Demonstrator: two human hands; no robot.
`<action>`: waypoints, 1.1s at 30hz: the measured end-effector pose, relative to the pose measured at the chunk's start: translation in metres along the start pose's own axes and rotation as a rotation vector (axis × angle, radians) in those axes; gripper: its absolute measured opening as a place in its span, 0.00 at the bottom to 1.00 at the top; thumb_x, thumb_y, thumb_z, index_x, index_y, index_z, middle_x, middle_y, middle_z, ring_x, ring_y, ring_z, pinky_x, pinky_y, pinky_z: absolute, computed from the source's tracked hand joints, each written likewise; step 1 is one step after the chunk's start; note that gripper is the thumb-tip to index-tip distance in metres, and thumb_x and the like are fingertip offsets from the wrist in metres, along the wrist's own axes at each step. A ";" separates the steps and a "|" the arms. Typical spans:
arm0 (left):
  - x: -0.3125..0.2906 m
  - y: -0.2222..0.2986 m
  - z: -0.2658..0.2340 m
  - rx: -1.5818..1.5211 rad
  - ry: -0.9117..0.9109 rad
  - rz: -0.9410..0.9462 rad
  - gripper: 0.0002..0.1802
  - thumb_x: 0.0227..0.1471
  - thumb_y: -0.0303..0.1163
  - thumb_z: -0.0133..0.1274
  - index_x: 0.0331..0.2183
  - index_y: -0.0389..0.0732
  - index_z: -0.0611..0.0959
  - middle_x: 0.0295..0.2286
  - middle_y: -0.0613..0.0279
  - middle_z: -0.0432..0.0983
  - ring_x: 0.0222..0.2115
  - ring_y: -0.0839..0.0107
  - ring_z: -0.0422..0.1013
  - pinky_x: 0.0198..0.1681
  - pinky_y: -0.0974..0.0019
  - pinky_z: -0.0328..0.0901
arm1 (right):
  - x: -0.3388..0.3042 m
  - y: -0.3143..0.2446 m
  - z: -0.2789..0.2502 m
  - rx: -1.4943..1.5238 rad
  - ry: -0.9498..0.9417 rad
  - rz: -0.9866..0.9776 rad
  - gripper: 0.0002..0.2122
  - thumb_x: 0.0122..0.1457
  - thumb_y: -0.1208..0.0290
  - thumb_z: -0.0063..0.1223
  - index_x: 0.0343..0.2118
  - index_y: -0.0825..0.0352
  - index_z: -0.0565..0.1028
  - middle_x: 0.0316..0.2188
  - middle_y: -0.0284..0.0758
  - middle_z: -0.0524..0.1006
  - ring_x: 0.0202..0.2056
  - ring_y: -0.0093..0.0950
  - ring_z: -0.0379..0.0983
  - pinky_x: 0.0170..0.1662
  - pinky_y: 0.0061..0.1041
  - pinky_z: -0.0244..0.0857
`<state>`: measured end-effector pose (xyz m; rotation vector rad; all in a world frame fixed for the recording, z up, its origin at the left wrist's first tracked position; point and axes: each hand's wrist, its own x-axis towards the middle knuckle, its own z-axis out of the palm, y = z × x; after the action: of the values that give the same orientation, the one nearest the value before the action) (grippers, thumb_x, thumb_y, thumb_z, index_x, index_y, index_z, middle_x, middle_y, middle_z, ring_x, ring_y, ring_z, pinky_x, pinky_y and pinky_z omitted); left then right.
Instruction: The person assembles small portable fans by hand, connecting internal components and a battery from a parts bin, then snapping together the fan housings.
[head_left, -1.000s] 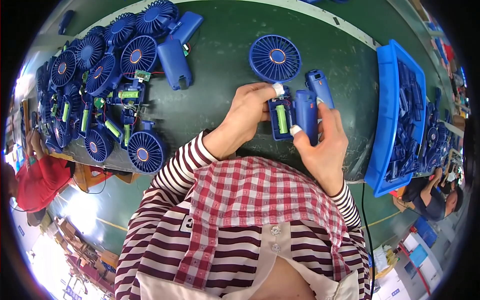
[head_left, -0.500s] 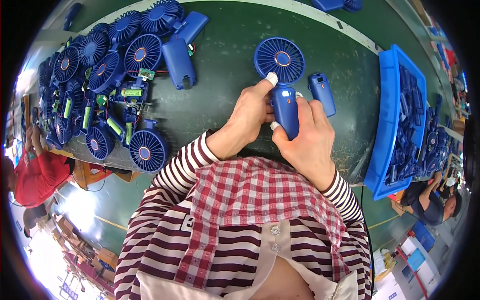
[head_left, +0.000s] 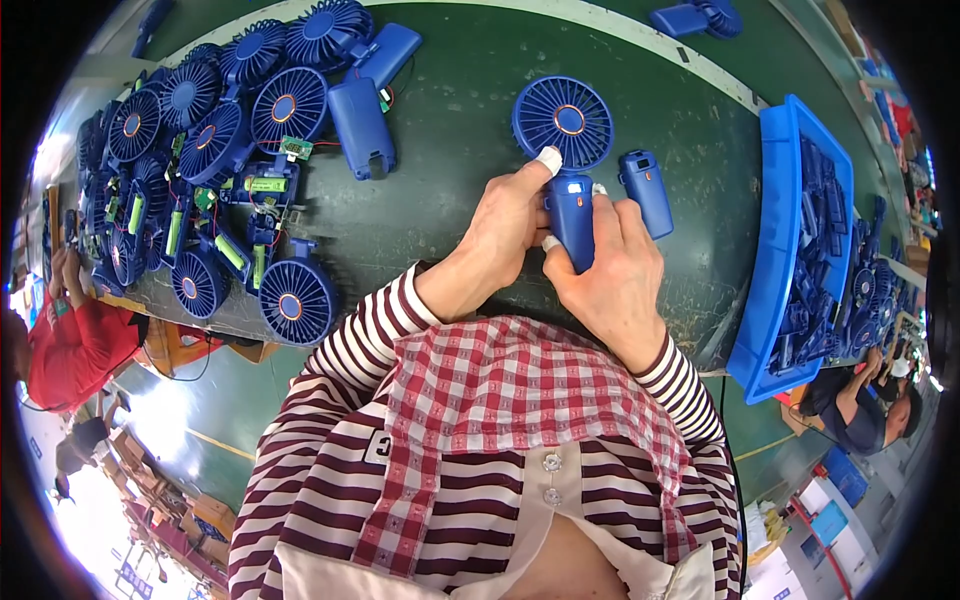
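A blue handheld fan [head_left: 573,222] lies between my hands over the green table, its round head pointing away from me and an orange ring at the hub. My left hand [head_left: 505,215] grips it where the handle meets the head, the white-capped thumb near the neck. Wrapped round the handle's right side and lower end is my right hand [head_left: 612,262], also with white caps on its fingertips. The handle's front has a small lit display. Just right of the fan, a loose blue handle cover [head_left: 646,193] rests on the table.
Piled at left are several blue fans [head_left: 208,150], some with green battery cells and circuit boards exposed. Blue handle covers [head_left: 361,128] lie beside the pile. A blue bin [head_left: 745,345] of blue plastic parts stands at right. Another fan [head_left: 690,18] lies far off. People sit at both sides.
Both hands keep their grip on the fan. The whole view has shifted slightly; nothing was let go or picked up.
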<state>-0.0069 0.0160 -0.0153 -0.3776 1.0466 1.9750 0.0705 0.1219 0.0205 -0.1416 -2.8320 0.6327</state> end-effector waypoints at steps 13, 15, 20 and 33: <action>-0.001 0.004 0.012 0.098 0.118 0.018 0.11 0.47 0.30 0.55 0.26 0.30 0.78 0.23 0.59 0.74 0.22 0.75 0.70 0.23 0.71 0.67 | -0.003 0.000 -0.005 -0.035 0.065 -0.055 0.24 0.38 0.64 0.61 0.39 0.74 0.71 0.29 0.41 0.71 0.25 0.36 0.72 0.26 0.31 0.67; -0.003 0.005 0.013 0.107 0.137 -0.017 0.11 0.47 0.30 0.55 0.26 0.30 0.78 0.23 0.58 0.74 0.22 0.74 0.71 0.22 0.70 0.67 | -0.010 0.002 -0.011 0.028 0.033 0.025 0.24 0.40 0.63 0.62 0.39 0.73 0.71 0.28 0.41 0.72 0.24 0.33 0.72 0.25 0.30 0.67; 0.000 0.003 0.005 0.160 0.104 -0.012 0.15 0.47 0.34 0.55 0.31 0.30 0.77 0.27 0.57 0.74 0.25 0.70 0.72 0.28 0.67 0.69 | -0.022 0.012 -0.019 0.340 -0.285 0.389 0.19 0.52 0.60 0.56 0.35 0.74 0.70 0.21 0.38 0.73 0.19 0.24 0.72 0.22 0.21 0.64; -0.007 0.004 0.002 0.179 0.023 0.018 0.15 0.50 0.35 0.53 0.34 0.32 0.78 0.30 0.58 0.75 0.31 0.71 0.72 0.36 0.67 0.67 | -0.004 0.018 -0.006 1.208 -0.501 0.848 0.18 0.57 0.60 0.49 0.39 0.74 0.71 0.29 0.39 0.77 0.28 0.28 0.76 0.28 0.19 0.69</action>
<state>-0.0055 0.0129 -0.0074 -0.2953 1.2342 1.8785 0.0771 0.1400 0.0175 -1.0474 -2.0798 2.6482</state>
